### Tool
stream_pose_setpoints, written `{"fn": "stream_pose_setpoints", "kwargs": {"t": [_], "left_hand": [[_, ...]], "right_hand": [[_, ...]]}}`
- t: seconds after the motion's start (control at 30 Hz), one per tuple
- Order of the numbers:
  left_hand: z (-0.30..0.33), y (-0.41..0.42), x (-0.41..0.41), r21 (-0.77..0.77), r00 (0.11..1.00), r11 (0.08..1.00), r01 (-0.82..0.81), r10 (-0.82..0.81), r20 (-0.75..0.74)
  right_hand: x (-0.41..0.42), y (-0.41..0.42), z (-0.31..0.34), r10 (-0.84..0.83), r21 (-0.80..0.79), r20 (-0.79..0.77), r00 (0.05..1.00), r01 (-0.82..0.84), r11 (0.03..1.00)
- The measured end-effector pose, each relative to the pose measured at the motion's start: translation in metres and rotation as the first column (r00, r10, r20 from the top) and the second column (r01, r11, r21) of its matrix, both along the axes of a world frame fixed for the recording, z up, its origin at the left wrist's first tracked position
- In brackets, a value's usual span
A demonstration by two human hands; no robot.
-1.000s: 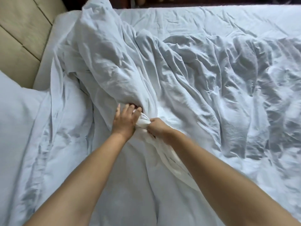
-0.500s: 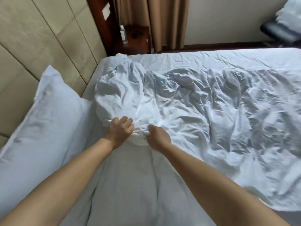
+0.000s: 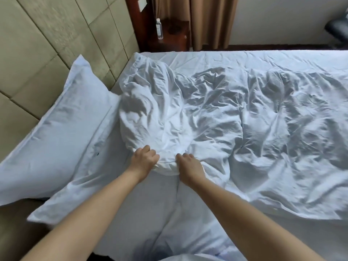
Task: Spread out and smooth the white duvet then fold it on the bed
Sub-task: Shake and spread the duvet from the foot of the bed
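Both forearms reach toward 12 o'clock. The left hand [image 3: 144, 160] and right hand [image 3: 189, 167], fingers curled, grip the near edge of the white duvet [image 3: 235, 117], which lies crumpled across the bed [image 3: 244, 55]. A pillow [image 3: 56, 132] sits at 9 o'clock; a water bottle [image 3: 159, 28] stands at 12.

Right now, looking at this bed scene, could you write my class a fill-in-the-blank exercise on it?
1. Both hands, left hand and right hand, grip the crumpled edge of the ____.
2. The pillow lies to the ____ of the duvet.
3. The clear ____ stands on the wooden nightstand.
4. The duvet's surface is ____, not smooth.

Missing words: duvet; left; bottle; wrinkled
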State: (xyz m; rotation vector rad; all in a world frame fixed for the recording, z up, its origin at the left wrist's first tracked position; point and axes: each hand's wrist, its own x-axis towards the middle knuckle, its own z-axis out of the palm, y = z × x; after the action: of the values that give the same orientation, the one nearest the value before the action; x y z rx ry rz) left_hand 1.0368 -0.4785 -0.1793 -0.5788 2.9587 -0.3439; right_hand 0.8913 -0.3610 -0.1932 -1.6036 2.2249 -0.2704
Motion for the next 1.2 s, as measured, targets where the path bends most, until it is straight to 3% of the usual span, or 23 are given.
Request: {"fn": "stream_pose_setpoints", "kwargs": {"t": [0.07,0.13,0.23,0.27,0.33,0.4,0.53,0.7,0.8,0.9,1.03,1.1,1.2], "left_hand": [[0.006,0.002,-0.001,-0.026,0.997,0.999,-0.031,0.029,-0.068],[0.008,0.005,-0.001,-0.001,0.994,0.994,-0.110,0.110,-0.022],[0.003,0.013,0.000,0.015,0.971,0.974,-0.224,0.222,0.082],[0.003,0.017,-0.001,-0.012,0.969,0.976,-0.216,0.216,0.117],[0.004,0.027,0.000,0.083,0.946,0.964,-0.254,0.230,0.228],[-0.008,0.027,0.005,0.149,0.906,0.933,-0.327,0.265,0.329],[-0.015,0.011,0.017,0.260,0.924,0.923,-0.283,0.191,0.331],[-0.019,-0.019,0.034,0.251,0.999,0.967,-0.051,0.046,0.026],[-0.026,-0.043,0.043,0.336,0.983,0.938,-0.085,0.134,-0.128],[-0.032,-0.068,0.052,0.403,0.945,0.912,-0.074,0.194,-0.265],[-0.049,-0.100,0.058,0.563,0.903,0.793,-0.233,0.391,-0.177],[-0.061,-0.113,0.057,0.581,0.905,0.760,-0.292,0.415,-0.089],[-0.071,-0.121,0.041,0.590,0.889,0.721,-0.364,0.457,-0.009]], "right_hand": [[-0.001,0.003,0.003,-0.091,-0.174,0.004,0.996,0.091,0.981],[0.002,0.008,0.002,-0.155,-0.245,0.023,0.988,0.155,0.957],[0.008,0.020,-0.012,-0.054,0.034,0.076,0.996,0.051,0.998],[0.009,0.022,-0.017,-0.005,0.168,0.106,0.994,-0.013,0.986],[0.010,0.026,-0.028,0.035,0.327,0.153,0.988,-0.084,0.941],[0.012,0.026,-0.033,0.048,0.374,0.149,0.988,-0.101,0.922],[0.018,0.014,-0.030,0.072,0.459,0.181,0.981,-0.149,0.876],[0.044,-0.015,-0.032,0.037,0.349,0.103,0.994,-0.071,0.935],[0.066,-0.044,-0.029,-0.028,0.285,0.108,0.994,-0.004,0.958],[0.078,-0.075,-0.022,-0.183,0.110,0.070,0.981,0.175,0.978],[0.083,-0.101,-0.006,-0.492,-0.008,0.113,0.863,0.496,0.869],[0.084,-0.107,0.002,-0.639,-0.021,0.246,0.729,0.663,0.748],[0.089,-0.113,0.010,-0.717,-0.076,0.458,0.525,0.827,0.557]]}}
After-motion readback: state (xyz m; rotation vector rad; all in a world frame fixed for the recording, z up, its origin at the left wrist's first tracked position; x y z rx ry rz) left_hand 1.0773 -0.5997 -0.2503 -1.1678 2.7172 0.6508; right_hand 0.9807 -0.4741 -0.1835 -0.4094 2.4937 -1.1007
